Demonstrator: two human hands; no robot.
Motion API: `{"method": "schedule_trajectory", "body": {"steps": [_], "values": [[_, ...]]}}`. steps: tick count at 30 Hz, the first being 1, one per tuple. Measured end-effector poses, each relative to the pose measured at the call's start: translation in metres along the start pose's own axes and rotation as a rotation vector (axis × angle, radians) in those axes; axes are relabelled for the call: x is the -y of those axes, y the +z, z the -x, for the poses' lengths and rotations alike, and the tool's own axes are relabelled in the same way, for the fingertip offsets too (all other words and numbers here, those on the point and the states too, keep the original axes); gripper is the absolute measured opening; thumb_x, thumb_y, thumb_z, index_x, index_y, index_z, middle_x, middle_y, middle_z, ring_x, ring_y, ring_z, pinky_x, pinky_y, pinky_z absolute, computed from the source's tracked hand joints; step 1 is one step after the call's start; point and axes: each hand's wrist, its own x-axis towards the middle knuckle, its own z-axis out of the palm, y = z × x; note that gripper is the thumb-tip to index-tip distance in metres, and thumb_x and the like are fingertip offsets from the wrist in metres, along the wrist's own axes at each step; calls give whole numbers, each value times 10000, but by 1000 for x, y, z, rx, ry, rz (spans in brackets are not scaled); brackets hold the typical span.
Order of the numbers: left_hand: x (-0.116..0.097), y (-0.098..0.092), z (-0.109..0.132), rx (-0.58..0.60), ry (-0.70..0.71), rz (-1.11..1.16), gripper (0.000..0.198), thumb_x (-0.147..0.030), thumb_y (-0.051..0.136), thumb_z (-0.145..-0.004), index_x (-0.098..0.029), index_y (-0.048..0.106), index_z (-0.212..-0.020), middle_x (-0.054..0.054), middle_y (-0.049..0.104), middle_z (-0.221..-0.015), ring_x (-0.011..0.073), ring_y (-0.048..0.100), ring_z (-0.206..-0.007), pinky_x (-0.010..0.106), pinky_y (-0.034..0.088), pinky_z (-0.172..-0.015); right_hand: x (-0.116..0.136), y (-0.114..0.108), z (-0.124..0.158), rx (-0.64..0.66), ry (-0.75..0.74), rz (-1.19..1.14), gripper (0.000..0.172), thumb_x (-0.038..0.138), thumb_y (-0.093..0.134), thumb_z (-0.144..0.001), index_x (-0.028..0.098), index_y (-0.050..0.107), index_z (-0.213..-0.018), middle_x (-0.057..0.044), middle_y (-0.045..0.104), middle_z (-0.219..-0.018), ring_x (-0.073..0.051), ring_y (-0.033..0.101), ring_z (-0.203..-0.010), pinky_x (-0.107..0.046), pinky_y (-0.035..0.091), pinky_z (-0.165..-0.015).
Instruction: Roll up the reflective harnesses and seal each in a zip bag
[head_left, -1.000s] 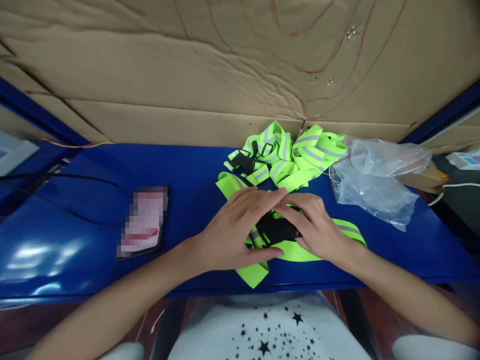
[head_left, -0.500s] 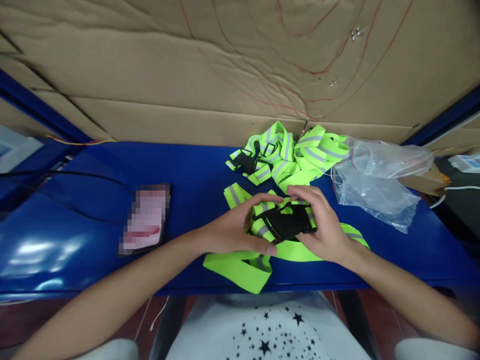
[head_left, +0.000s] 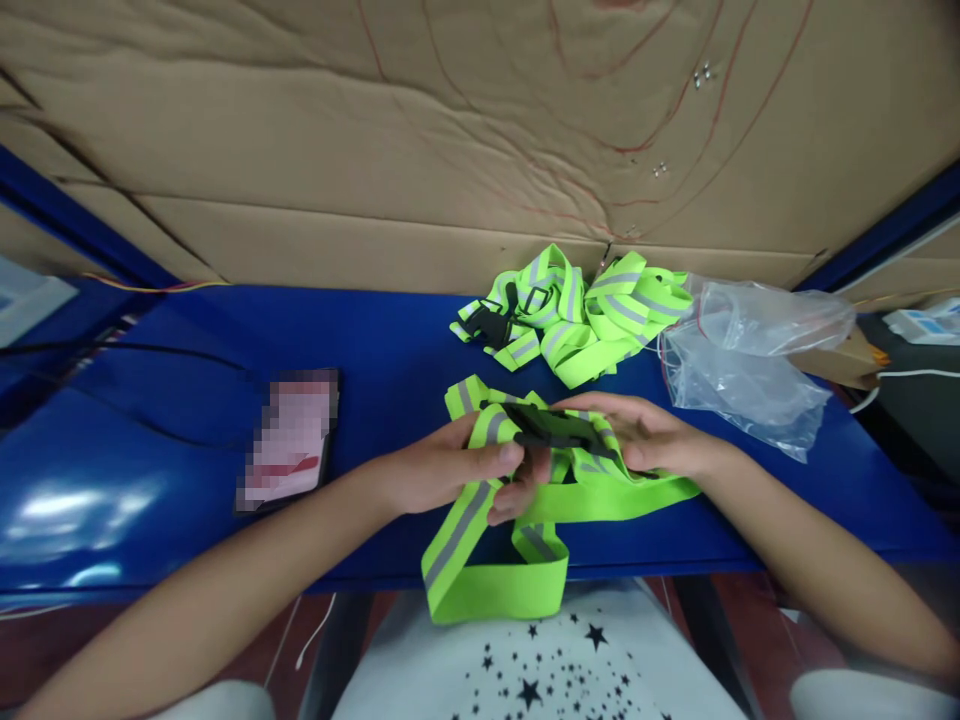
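Between my hands is a neon yellow-green reflective strap [head_left: 459,535] with a grey stripe and a black plastic buckle [head_left: 559,428]. My left hand [head_left: 457,465] is closed on the strap at the buckle's left end, thumb on top and fingers curled underneath. On the other side, my right hand [head_left: 645,430] grips the strap by the buckle's right end, its fingers partly hidden behind the webbing. A loop of the strap hangs at the table's front edge. Farther back lies a heap of similar reflective straps [head_left: 619,305] with its own black buckle [head_left: 489,325].
A phone [head_left: 291,440] with a blurred screen lies on the blue table [head_left: 180,390] at left, near black cables [head_left: 142,348]. Clear plastic bags [head_left: 757,370] rest at right, beside a small cardboard box [head_left: 840,355]. A cardboard panel [head_left: 375,150] stands behind.
The buckle has turned flatter between my hands. My left hand has shifted its grip onto the strap beside it, and the strap's loop now hangs lower over the front edge.
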Motion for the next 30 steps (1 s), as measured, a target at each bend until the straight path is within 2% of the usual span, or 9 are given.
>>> {"method": "schedule_trajectory", "body": {"steps": [3, 6, 10, 14, 18, 20, 25, 27, 30], "values": [[4, 0, 0, 58, -12, 24, 479, -653, 613, -901, -174, 608, -907, -35, 494, -595, 93, 446, -497, 233, 402, -493, -9, 6, 1, -4, 63, -211, 717, 514, 890, -702, 205, 650, -1303, -122, 729, -1163, -240, 725, -1012, -369, 567, -870], [3, 0, 1, 77, 38, -52, 487, -659, 620, -896, -174, 667, -870, 6, 574, -689, 92, 470, -526, 243, 405, -515, -3, 13, 2, 129, 82, -327, 694, 454, 903, -700, 202, 633, -1287, -111, 730, -1105, -236, 729, -998, -397, 552, -923], [-4, 2, 5, 35, 68, -188, 496, -697, 611, -874, -218, 735, -839, 41, 608, -693, 128, 465, -525, 300, 432, -508, 15, 13, 4, 353, 95, -370, 717, 350, 888, -735, 220, 546, -1352, -85, 719, -1031, -207, 730, -871, -374, 573, -847], [-10, 6, 10, -10, 60, -270, 481, -661, 622, -879, -198, 751, -881, 60, 643, -685, 146, 505, -532, 304, 464, -500, 24, 9, 7, 391, 119, -349, 645, 338, 881, -760, 184, 573, -1305, -63, 695, -938, -192, 702, -849, -336, 573, -792], [-7, 5, 11, 7, 38, -285, 439, -584, 592, -939, -195, 736, -1086, 119, 753, -928, 189, 669, -690, 324, 569, -626, 24, 17, 5, 303, 82, -256, 706, 412, 886, -755, 190, 558, -1339, -90, 686, -1050, -235, 677, -1044, -412, 541, -958], [-1, 3, 8, 68, 74, -256, 425, -545, 588, -961, -202, 712, -1180, 128, 761, -1011, 216, 718, -822, 335, 591, -719, 22, 26, 0, 252, 31, -262, 701, 383, 884, -761, 216, 546, -1352, -68, 682, -1042, -237, 684, -1051, -429, 533, -986], [15, -1, 3, 211, 131, -62, 415, -492, 579, -985, -179, 688, -1235, 135, 748, -1031, 235, 709, -984, 328, 571, -827, 13, 36, -9, 317, -51, -491, 491, 317, 910, -721, 229, 646, -1125, -59, 680, -1081, -250, 710, -972, -475, 545, -963], [16, 0, 2, 206, 143, -27, 385, -462, 573, -995, -190, 685, -1242, 143, 739, -1084, 231, 705, -987, 331, 569, -833, 9, 32, -8, 306, -68, -522, 492, 358, 922, -700, 218, 674, -1101, -70, 680, -1096, -239, 696, -979, -430, 554, -944], [16, 2, 1, 86, 190, -34, 379, -470, 592, -984, -176, 704, -1194, 156, 735, -1116, 209, 702, -896, 327, 570, -796, 6, 26, -4, 139, -70, -461, 407, 379, 861, -793, 187, 710, -1118, -68, 704, -1027, -180, 693, -931, -314, 562, -864]]}}
